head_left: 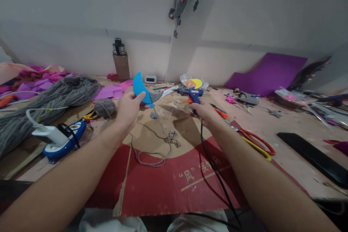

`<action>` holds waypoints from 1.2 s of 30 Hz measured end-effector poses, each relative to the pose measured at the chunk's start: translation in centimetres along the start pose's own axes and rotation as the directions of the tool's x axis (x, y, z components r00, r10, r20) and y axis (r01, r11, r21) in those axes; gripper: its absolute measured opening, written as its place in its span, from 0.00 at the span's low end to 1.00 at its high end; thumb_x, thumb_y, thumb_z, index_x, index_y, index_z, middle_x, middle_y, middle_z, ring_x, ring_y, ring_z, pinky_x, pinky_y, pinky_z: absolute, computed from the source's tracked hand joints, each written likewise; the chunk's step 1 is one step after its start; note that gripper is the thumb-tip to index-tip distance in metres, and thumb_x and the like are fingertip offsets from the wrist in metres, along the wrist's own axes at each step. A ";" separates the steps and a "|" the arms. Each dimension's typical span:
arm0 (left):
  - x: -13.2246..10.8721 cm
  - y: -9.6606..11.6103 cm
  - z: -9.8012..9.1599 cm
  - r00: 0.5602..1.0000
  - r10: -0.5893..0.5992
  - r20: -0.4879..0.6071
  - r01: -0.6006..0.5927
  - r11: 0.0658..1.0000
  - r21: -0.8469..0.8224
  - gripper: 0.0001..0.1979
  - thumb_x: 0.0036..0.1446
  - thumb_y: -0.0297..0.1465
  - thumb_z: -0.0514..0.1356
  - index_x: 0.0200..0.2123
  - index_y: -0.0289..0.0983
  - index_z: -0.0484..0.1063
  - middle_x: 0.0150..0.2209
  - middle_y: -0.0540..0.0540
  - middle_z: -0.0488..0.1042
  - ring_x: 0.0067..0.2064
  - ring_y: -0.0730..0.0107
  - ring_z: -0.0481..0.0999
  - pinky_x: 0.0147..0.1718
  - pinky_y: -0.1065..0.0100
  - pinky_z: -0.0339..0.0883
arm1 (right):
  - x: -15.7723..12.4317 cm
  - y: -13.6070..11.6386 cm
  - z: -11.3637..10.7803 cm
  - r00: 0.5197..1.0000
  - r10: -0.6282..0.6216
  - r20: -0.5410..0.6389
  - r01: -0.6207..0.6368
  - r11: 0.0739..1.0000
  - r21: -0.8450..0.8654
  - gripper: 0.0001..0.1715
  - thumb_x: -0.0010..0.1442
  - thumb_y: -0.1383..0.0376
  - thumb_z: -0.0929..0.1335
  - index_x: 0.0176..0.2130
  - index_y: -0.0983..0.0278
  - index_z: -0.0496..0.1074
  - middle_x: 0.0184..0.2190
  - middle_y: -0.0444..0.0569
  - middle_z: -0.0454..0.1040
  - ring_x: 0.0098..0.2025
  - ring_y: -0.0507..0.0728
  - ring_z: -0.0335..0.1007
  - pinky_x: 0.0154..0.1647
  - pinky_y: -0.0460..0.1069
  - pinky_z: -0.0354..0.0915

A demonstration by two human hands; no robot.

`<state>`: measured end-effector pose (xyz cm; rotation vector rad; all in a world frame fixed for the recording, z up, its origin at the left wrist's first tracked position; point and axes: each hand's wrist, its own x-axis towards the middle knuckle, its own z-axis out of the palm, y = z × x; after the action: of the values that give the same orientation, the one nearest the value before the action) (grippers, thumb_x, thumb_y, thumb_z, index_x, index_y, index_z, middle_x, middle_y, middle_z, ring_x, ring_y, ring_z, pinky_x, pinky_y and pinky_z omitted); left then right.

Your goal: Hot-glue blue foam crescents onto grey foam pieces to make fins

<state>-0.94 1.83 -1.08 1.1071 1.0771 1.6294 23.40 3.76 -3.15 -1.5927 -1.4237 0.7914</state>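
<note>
My left hand [129, 108] pinches a blue crescent-shaped foam piece [140, 87] with a grey piece stuck to its right end, held above the cardboard. A grey string [152, 152] hangs from it and loops on the cardboard sheet [168, 185]. My right hand [206, 112] is closed round the grip of a blue glue gun [193, 96], whose nozzle points left toward the foam piece. Its black cable [210, 166] trails back toward me.
Red-handled scissors [254, 140] lie right of my right arm. A bundle of grey yarn [46, 105] and a white plug on a blue power strip [58, 138] sit left. A bottle [120, 59], purple sheet [268, 74], black strip [312, 157] and scraps lie about.
</note>
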 end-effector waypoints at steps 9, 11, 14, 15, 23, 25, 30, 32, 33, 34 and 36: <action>0.2 0.4 0.1 0.995 -0.058 -0.081 0.057 0.998 -0.015 0.06 0.49 0.30 0.64 0.27 0.34 0.69 0.25 0.48 0.75 0.23 0.73 0.73 0.24 0.70 0.71 | -4.5 -3.8 0.2 0.889 -0.430 0.156 0.329 0.838 0.435 0.20 0.56 0.62 0.67 0.49 0.60 0.62 0.41 0.47 0.72 0.28 0.50 0.63 0.27 0.47 0.65; 0.3 0.4 0.0 0.994 -0.065 -0.093 0.063 0.998 -0.020 0.05 0.49 0.29 0.63 0.26 0.34 0.69 0.25 0.48 0.74 0.23 0.73 0.73 0.25 0.69 0.72 | -5.1 -4.0 0.3 0.861 -0.471 0.191 0.397 0.858 0.325 0.17 0.61 0.59 0.65 0.48 0.62 0.64 0.40 0.49 0.73 0.28 0.50 0.63 0.28 0.48 0.64; 0.5 0.3 -0.2 0.993 -0.063 -0.099 0.061 0.998 -0.023 0.05 0.49 0.29 0.63 0.26 0.34 0.69 0.25 0.49 0.74 0.24 0.73 0.73 0.25 0.69 0.73 | -5.7 -4.1 0.3 0.835 -0.507 0.214 0.499 0.861 0.096 0.16 0.63 0.59 0.64 0.49 0.62 0.65 0.39 0.51 0.74 0.33 0.55 0.67 0.34 0.52 0.67; 0.6 0.2 -0.2 0.994 -0.060 -0.095 0.058 0.998 -0.025 0.05 0.49 0.29 0.63 0.26 0.35 0.70 0.25 0.49 0.74 0.24 0.72 0.73 0.25 0.69 0.73 | -5.9 -4.2 0.3 0.826 -0.520 0.217 0.527 0.849 0.028 0.16 0.63 0.59 0.64 0.50 0.62 0.66 0.40 0.52 0.75 0.36 0.56 0.69 0.38 0.53 0.67; 0.6 0.2 -0.3 0.995 -0.050 -0.085 0.047 0.998 -0.036 0.06 0.51 0.29 0.63 0.24 0.36 0.70 0.25 0.47 0.75 0.25 0.71 0.74 0.27 0.68 0.73 | -6.4 -4.4 0.4 0.799 -0.554 0.233 0.597 0.779 -0.193 0.19 0.64 0.59 0.63 0.52 0.63 0.66 0.41 0.54 0.75 0.41 0.62 0.71 0.43 0.57 0.67; 0.6 0.2 -0.3 0.995 -0.054 -0.079 0.052 0.998 -0.036 0.06 0.51 0.29 0.63 0.25 0.36 0.70 0.26 0.47 0.75 0.26 0.71 0.74 0.28 0.67 0.73 | -6.4 -4.4 0.4 0.796 -0.555 0.240 0.600 0.775 -0.198 0.19 0.64 0.59 0.63 0.53 0.63 0.66 0.43 0.54 0.75 0.43 0.63 0.71 0.44 0.58 0.66; 0.5 0.2 -0.2 0.997 -0.055 -0.062 0.052 0.998 -0.039 0.05 0.52 0.30 0.63 0.26 0.36 0.71 0.27 0.45 0.76 0.27 0.67 0.76 0.28 0.65 0.73 | -6.6 -4.7 0.5 0.798 -0.541 0.265 0.597 0.768 -0.230 0.21 0.64 0.60 0.63 0.55 0.64 0.65 0.45 0.56 0.76 0.44 0.64 0.72 0.44 0.58 0.67; 0.4 0.2 -0.1 0.997 -0.052 -0.060 0.049 0.998 -0.043 0.05 0.51 0.30 0.63 0.26 0.36 0.70 0.27 0.46 0.76 0.28 0.67 0.76 0.28 0.65 0.73 | -6.6 -4.8 0.5 0.800 -0.540 0.264 0.596 0.768 -0.234 0.21 0.64 0.59 0.63 0.55 0.65 0.65 0.46 0.56 0.75 0.44 0.64 0.72 0.45 0.58 0.66; 0.4 0.2 -0.1 0.997 -0.052 -0.062 0.050 0.998 -0.041 0.05 0.50 0.30 0.63 0.26 0.36 0.70 0.27 0.46 0.76 0.27 0.68 0.76 0.28 0.66 0.73 | -6.6 -4.9 0.5 0.800 -0.538 0.264 0.595 0.769 -0.236 0.21 0.64 0.59 0.63 0.55 0.65 0.65 0.46 0.57 0.75 0.44 0.64 0.72 0.45 0.58 0.66; 0.4 0.2 -0.1 0.997 -0.053 -0.064 0.051 0.998 -0.039 0.05 0.50 0.30 0.63 0.26 0.36 0.71 0.27 0.46 0.76 0.27 0.68 0.76 0.28 0.67 0.73 | -6.6 -4.9 0.5 0.802 -0.536 0.264 0.593 0.769 -0.240 0.21 0.64 0.59 0.63 0.55 0.65 0.65 0.46 0.57 0.75 0.45 0.64 0.72 0.45 0.58 0.66; 0.4 0.2 -0.1 0.996 -0.058 -0.065 0.056 0.998 -0.035 0.04 0.50 0.29 0.63 0.27 0.36 0.71 0.26 0.46 0.76 0.27 0.69 0.75 0.28 0.68 0.73 | -6.6 -4.9 0.5 0.806 -0.532 0.260 0.588 0.768 -0.253 0.21 0.64 0.59 0.63 0.54 0.65 0.65 0.45 0.57 0.76 0.44 0.65 0.72 0.44 0.58 0.66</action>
<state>-1.18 2.13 -0.84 0.9987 1.1106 1.6431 19.67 -2.65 0.50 -1.2153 -2.1124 0.3468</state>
